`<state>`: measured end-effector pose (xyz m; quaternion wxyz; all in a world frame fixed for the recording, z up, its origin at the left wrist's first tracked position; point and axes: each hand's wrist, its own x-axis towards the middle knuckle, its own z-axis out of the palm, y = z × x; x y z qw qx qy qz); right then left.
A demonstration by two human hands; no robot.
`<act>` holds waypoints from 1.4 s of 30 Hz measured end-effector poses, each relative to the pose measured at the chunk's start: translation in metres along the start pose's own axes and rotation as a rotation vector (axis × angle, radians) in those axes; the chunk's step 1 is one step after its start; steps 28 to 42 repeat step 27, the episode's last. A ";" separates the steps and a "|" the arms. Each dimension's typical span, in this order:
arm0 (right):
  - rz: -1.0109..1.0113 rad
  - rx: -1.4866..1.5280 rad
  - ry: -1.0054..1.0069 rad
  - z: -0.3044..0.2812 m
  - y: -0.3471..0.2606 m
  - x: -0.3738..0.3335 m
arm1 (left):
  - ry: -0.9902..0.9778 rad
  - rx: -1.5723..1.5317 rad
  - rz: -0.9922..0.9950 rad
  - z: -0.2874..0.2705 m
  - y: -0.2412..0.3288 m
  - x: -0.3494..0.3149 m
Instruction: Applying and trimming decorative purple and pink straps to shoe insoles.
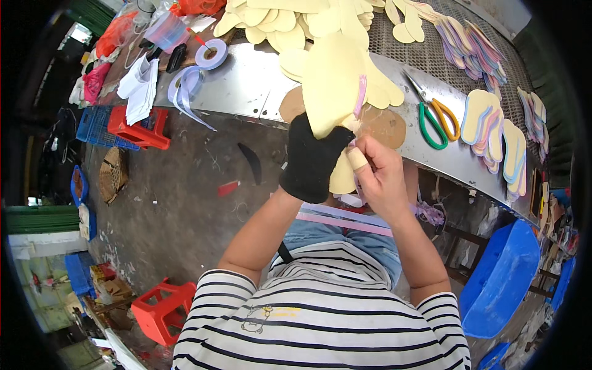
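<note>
My left hand (314, 161), in a black glove, is closed around a cream insole-shaped piece (333, 71), held upright above the table's near edge. A narrow purple strip (361, 92) lies along the right edge of that piece. My right hand (387, 177) pinches at the lower right edge, where a bit of purple tape shows at the fingertips; its thumb wears a beige cover. Exactly what sits between these fingers is partly hidden. Lavender and pink ribbons (345, 222) stretch across my lap. Right of my hands lie scissors (435, 118) with green and orange handles.
Cream insoles (290, 24) are heaped at the back of the metal-edged table (253, 92). Coloured insole stacks (484, 126) lie to the right. At left are two tape rolls (211, 54), white papers (140, 86) and red stools (163, 310). A blue bin (501, 280) stands low right.
</note>
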<state>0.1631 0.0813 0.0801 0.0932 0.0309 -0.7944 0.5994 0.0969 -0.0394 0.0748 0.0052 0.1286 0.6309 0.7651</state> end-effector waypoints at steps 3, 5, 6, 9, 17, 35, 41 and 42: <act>0.231 0.396 -0.057 -0.015 -0.006 0.007 | -0.057 -0.007 -0.024 -0.003 0.006 -0.008; 0.089 0.441 -0.018 -0.032 -0.008 0.023 | -0.202 0.119 0.075 -0.001 0.011 -0.017; 0.065 0.364 -0.021 -0.033 -0.015 0.025 | -0.282 0.101 0.085 0.003 0.010 -0.019; 0.025 0.228 -0.004 -0.033 -0.018 0.025 | -0.296 -0.060 -0.122 0.007 0.024 -0.030; -0.023 0.306 0.031 -0.014 -0.019 0.009 | -0.427 0.145 -0.173 -0.010 0.027 -0.031; 0.221 0.244 -0.554 -0.041 0.020 0.000 | 0.242 0.094 -0.029 -0.076 0.005 0.007; 0.221 0.244 -0.554 -0.041 0.020 0.000 | 0.242 0.094 -0.029 -0.076 0.005 0.007; 0.221 0.244 -0.554 -0.041 0.020 0.000 | 0.242 0.094 -0.029 -0.076 0.005 0.007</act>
